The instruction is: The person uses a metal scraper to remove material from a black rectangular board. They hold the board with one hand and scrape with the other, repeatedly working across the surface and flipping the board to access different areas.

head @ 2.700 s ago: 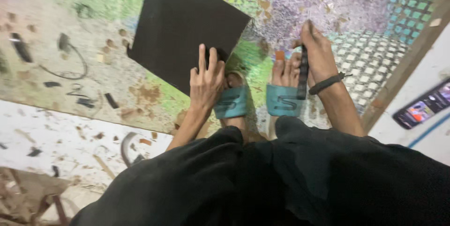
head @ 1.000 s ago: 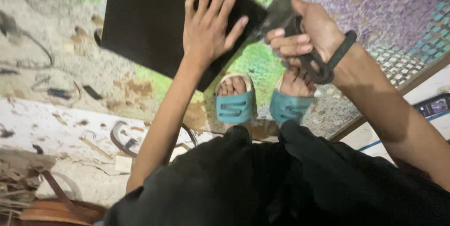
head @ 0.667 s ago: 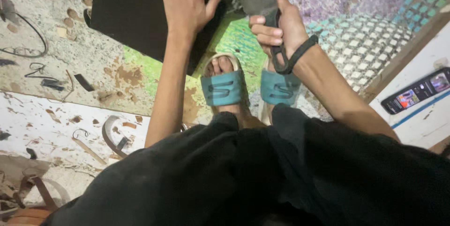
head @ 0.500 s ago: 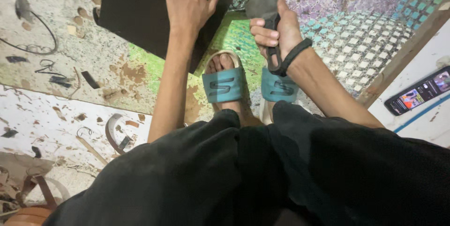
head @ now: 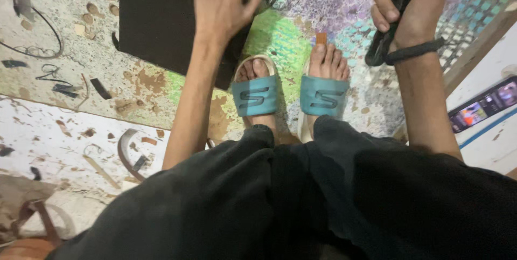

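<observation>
Two hands busy. Left hand [head: 226, 1] stays flat, fingers spread, pinning black sheet [head: 161, 17] on paint-stained floor [head: 81, 104]. Right hand [head: 406, 9], fist closed round dark tool [head: 393, 20], now drawn right, off sheet. Sheet held steady; tool no longer working it.

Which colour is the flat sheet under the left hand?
Black. The sheet shows best in the head view, with the left hand pressed flat on it.

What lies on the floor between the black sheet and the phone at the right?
In the head view, between the black sheet and the phone stand two feet in teal sandals on the paint-stained floor.
</observation>
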### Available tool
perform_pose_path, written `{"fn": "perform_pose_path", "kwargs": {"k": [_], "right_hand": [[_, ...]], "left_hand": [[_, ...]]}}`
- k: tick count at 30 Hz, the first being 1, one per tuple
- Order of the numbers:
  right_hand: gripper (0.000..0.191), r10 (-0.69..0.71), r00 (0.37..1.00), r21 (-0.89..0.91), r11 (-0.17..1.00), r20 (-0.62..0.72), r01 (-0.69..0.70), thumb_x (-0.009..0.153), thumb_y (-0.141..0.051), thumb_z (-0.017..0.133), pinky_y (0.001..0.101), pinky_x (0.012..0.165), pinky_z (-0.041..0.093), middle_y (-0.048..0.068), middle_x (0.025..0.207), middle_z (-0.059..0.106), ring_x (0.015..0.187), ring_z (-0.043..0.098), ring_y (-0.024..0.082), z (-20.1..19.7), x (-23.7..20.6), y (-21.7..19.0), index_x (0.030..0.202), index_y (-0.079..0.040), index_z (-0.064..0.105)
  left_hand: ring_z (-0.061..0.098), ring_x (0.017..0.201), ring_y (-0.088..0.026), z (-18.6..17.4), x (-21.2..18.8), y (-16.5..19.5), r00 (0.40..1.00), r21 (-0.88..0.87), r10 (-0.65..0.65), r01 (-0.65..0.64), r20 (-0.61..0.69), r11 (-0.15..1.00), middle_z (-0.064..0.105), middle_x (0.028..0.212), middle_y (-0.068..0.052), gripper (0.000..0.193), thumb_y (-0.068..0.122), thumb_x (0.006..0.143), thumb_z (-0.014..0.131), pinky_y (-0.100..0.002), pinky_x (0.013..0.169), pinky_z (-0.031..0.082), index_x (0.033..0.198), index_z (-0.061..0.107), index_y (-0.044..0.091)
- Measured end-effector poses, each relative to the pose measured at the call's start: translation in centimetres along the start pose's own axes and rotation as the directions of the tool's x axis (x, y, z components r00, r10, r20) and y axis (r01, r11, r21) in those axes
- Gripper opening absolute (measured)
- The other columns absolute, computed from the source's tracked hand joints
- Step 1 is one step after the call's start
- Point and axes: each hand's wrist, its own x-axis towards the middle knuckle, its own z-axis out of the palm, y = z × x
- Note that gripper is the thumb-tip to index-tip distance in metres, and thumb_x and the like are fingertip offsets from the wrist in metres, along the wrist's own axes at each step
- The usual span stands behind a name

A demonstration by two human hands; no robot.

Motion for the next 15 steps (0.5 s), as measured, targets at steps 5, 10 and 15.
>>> {"fn": "perform_pose_path", "kwargs": {"k": [5, 10, 15], "right_hand": [[0.050, -0.527, 0.838, -0.916, 0.251, 0.141, 0.313, 0.107, -0.035, 0.073, 0.0455, 0.088, 0.051, 0.022, 0.111, 0.066, 0.099, 0.062, 0.039, -2.7, 3.9, 5.0, 0.133, 0.005, 0.057], [0.075, -0.474, 0.835, -0.947, 0.004, 0.281, 0.321, 0.102, -0.033, 0.077, 0.0478, 0.114, 0.047, 0.029, 0.156, 0.046, 0.138, 0.053, 0.048, -3.2, 3.7, 8.8, 0.155, -0.001, 0.034], [0.104, -0.234, 0.972, -0.964, 0.258, 0.002, 0.064, 0.100, -0.048, 0.080, 0.0490, 0.099, 0.053, 0.021, 0.147, 0.053, 0.114, 0.066, 0.038, -1.5, 2.8, 8.4, 0.169, -0.007, 0.013]], "left_hand": [[0.044, 0.141, -0.031, 1.2, -1.1, 3.4, 0.998, -0.067, 0.053, -0.054, -0.020, 0.996, 0.054, 0.150, -0.014, 0.052, 0.042, 0.104, 0.070, -0.052, 0.119, 0.030, 0.134, 0.064, 0.000], [0.055, 0.131, -0.030, 2.6, -3.2, 4.3, 0.996, -0.083, 0.052, -0.046, 0.075, 0.995, 0.060, 0.140, -0.013, 0.033, 0.027, 0.100, 0.072, -0.049, 0.110, 0.040, 0.127, 0.067, 0.009], [0.067, 0.104, -0.023, -1.2, -5.0, 4.8, 0.862, -0.986, -0.500, 0.144, 0.085, 0.081, 0.069, 0.116, -0.010, 0.023, 0.004, 0.097, 0.063, -0.044, 0.097, 0.061, 0.119, 0.068, 0.008]]}}
